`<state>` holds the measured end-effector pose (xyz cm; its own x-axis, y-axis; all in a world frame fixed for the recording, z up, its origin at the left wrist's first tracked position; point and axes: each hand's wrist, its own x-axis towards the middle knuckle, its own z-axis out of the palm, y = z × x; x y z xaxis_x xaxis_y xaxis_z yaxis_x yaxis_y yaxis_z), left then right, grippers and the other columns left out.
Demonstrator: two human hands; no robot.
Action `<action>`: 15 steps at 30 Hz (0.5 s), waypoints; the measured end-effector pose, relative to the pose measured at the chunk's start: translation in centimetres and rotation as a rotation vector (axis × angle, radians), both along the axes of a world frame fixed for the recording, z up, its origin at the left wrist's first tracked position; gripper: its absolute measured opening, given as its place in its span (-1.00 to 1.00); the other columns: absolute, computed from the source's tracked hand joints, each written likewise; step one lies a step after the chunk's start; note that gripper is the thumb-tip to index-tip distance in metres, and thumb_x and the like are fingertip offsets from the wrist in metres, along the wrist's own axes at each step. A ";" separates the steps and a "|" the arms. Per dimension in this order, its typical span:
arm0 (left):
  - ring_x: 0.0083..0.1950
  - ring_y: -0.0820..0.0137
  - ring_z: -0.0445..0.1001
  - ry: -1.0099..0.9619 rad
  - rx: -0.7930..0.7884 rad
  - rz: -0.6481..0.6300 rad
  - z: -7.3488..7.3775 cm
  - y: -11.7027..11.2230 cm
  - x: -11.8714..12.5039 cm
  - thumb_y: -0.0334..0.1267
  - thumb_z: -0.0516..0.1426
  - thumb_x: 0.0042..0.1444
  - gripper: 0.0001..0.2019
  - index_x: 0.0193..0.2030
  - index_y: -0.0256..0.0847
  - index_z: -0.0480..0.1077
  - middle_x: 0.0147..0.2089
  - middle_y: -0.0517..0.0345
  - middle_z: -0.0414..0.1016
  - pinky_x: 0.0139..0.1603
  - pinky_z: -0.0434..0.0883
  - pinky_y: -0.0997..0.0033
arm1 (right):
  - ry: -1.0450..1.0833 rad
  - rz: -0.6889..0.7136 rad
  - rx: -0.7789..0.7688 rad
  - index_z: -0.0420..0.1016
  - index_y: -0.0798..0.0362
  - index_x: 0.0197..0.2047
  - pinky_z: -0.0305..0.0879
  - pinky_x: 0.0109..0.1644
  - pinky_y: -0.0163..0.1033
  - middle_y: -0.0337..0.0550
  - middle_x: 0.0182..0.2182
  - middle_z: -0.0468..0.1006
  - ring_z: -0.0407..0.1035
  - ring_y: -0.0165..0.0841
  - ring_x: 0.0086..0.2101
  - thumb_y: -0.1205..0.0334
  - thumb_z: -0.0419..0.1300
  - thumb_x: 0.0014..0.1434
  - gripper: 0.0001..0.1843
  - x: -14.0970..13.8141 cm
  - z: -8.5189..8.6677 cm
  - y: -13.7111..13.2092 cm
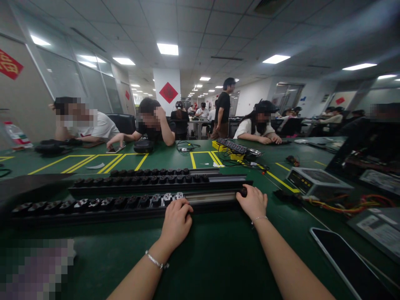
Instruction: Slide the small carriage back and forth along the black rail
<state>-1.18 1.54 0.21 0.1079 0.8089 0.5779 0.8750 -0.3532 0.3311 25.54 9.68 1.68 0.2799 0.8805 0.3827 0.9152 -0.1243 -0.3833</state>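
Three long black rails lie across the green table. The nearest rail (pixel 93 208) carries a row of small black and silver parts (pixel 118 203). My left hand (pixel 176 223) rests on this rail with its fingers curled over the last part in the row. My right hand (pixel 252 203) grips the right end of the rail, fingers closed around a small black piece (pixel 243 192). The middle rail (pixel 140 183) and far rail (pixel 162 171) also hold rows of black parts.
A phone (pixel 346 262) lies face down at the near right. Power supply boxes (pixel 315 181) with loose coloured wires (pixel 359 204) sit on the right. A power strip (pixel 233 146) lies further back. Several people sit along the table's far side. Yellow tape lines (pixel 200 160) mark the mat.
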 end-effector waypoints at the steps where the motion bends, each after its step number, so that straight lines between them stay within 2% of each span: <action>1: 0.01 0.26 0.31 0.000 -0.002 -0.003 0.0 0.0 0.0 -0.48 0.04 -0.06 -0.79 -0.33 -0.11 0.39 -0.09 0.11 0.39 0.06 0.29 0.11 | -0.002 -0.001 0.000 0.32 0.01 0.07 -0.21 0.23 0.13 -0.07 0.05 0.38 0.10 -0.16 0.13 0.07 -0.01 0.08 -0.52 0.0 -0.1 0.0; 11: 0.02 0.25 0.29 -0.011 -0.039 -0.008 0.3 -0.2 0.1 -0.46 0.02 -0.02 -0.80 -0.32 -0.11 0.38 -0.08 0.11 0.38 0.07 0.28 0.08 | 0.029 -0.014 -0.030 0.29 -0.01 0.09 -0.17 0.24 0.09 -0.10 0.01 0.41 0.15 -0.21 0.09 0.11 -0.02 0.07 -0.51 0.4 0.2 0.1; 15: -0.01 0.26 0.30 -0.013 -0.032 -0.010 0.5 -0.3 0.1 -0.47 0.03 -0.05 -0.80 -0.34 -0.11 0.38 -0.10 0.11 0.39 0.04 0.30 0.11 | 0.023 -0.067 -0.026 0.34 -0.03 0.05 -0.07 0.20 0.09 -0.07 0.12 0.29 0.07 -0.14 0.14 0.02 0.01 0.05 -0.50 0.7 0.1 0.0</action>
